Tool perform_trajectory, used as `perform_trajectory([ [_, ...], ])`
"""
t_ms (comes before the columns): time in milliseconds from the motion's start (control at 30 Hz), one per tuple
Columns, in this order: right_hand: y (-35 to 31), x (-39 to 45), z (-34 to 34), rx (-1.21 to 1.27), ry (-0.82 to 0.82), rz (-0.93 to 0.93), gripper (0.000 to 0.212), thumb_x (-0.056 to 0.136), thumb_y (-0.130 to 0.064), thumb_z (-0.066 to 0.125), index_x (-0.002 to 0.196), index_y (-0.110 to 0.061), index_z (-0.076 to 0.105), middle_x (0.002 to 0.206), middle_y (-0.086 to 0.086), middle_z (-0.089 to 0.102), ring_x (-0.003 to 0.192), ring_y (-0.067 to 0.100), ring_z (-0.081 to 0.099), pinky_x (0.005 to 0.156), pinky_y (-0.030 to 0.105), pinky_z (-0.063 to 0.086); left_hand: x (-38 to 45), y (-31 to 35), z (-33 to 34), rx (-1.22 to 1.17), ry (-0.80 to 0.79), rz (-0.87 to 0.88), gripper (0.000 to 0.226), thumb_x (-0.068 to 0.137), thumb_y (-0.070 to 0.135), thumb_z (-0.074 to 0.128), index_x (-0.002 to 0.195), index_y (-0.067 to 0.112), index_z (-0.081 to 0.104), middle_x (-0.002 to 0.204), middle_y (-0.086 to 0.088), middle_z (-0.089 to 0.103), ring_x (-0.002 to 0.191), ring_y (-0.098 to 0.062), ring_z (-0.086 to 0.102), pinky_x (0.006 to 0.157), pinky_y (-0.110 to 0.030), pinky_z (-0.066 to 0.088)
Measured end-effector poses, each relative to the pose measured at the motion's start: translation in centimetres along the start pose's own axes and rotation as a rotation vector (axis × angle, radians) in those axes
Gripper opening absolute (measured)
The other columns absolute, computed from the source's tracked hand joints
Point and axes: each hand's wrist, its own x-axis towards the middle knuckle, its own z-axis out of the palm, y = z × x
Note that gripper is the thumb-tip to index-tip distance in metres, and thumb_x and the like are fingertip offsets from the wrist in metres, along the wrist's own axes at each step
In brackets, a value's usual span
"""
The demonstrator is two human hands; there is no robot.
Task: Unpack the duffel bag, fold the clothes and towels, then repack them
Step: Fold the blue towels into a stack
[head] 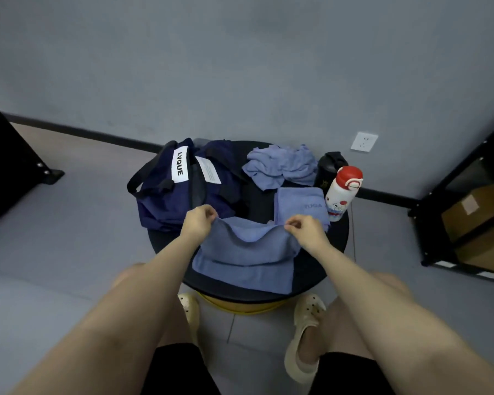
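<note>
Hands worked the fold in the head view: the left hand (pixel 198 220) and the right hand (pixel 303 228) each pinched a far corner of a blue towel (pixel 244 260), lifting that edge clear of the round black table (pixel 337 243) while the near part lay flat, apparently so the raised half could be drawn over the rest and the corners matched. A sag ran between the two pinches, which suggested soft, limp cloth that would need smoothing once laid down. One folded blue towel (pixel 300 208) already lay just beyond the right hand, kept apart from the work. Farther back, a crumpled blue cloth (pixel 281 166) sat in a heap, seemingly waiting its turn. The navy duffel bag (pixel 183 183) slumped on the table's left side, its mouth apparently open for repacking. A white bear-print bottle with a red cap (pixel 342 192) stood upright at the right edge beside a black container (pixel 330 166), out of the folding space.
</note>
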Motion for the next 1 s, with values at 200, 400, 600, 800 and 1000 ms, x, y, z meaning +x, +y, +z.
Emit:
perform_trajectory([
  [200, 3.5, 0.6, 3.4, -0.017, -0.106, 0.036, 0.008, 0.089, -0.012, 0.064, 0.091, -0.007, 0.070, 0.096, 0.010, 0.070, 0.094, 0.024, 0.063, 0.083, 0.033, 0.050, 0.2, -2.8, 3.5, 0.112, -0.129, -0.042, 0.016, 0.092, 0.004, 0.048, 0.096, 0.004, 0.063, 0.090, -0.012, 0.061, 0.084, -0.026, 0.055, 0.073, -0.033, 0.042],
  [400, 6.2, 1.5, 5.1, -0.038, -0.254, 0.068, 0.014, 0.088, -0.018, 0.067, 0.093, -0.006, 0.073, 0.096, 0.008, 0.069, 0.092, 0.017, 0.061, 0.081, 0.028, 0.047, 0.5, -5.4, 5.8, 0.192, -0.277, -0.118, 0.021, 0.096, 0.015, 0.045, 0.082, 0.003, 0.054, 0.078, -0.012, 0.054, 0.080, -0.029, 0.052, 0.066, -0.031, 0.035],
  [600, 7.8, 2.5, 6.4, -0.061, -0.140, 0.184, 0.036, 0.093, -0.034, 0.058, 0.095, 0.000, 0.071, 0.096, 0.016, 0.069, 0.092, 0.031, 0.063, 0.076, 0.036, 0.048, 1.4, -6.2, 6.7, 0.070, -0.155, -0.309, 0.023, 0.096, 0.020, 0.045, 0.078, 0.006, 0.051, 0.077, -0.007, 0.052, 0.082, -0.025, 0.049, 0.067, -0.029, 0.033],
  [800, 7.5, 4.0, 6.6, 0.077, -0.020, 0.338, 0.031, 0.096, -0.026, 0.055, 0.115, -0.003, 0.064, 0.116, 0.015, 0.064, 0.110, 0.030, 0.057, 0.086, 0.030, 0.043, 2.4, -6.4, 7.2, -0.092, -0.045, -0.397, 0.036, 0.095, 0.022, 0.054, 0.124, 0.001, 0.055, 0.121, -0.016, 0.060, 0.116, -0.031, 0.052, 0.084, -0.028, 0.038],
  [1000, 7.4, 5.1, 7.6, 0.073, -0.103, 0.424, 0.034, 0.102, -0.024, 0.039, 0.121, -0.004, 0.059, 0.123, 0.018, 0.058, 0.112, 0.034, 0.054, 0.082, 0.030, 0.041, 2.9, -5.9, 7.6, -0.287, 0.094, -0.451, 0.028, 0.094, 0.019, 0.055, 0.117, 0.003, 0.061, 0.112, -0.012, 0.064, 0.107, -0.026, 0.057, 0.079, -0.024, 0.037],
])
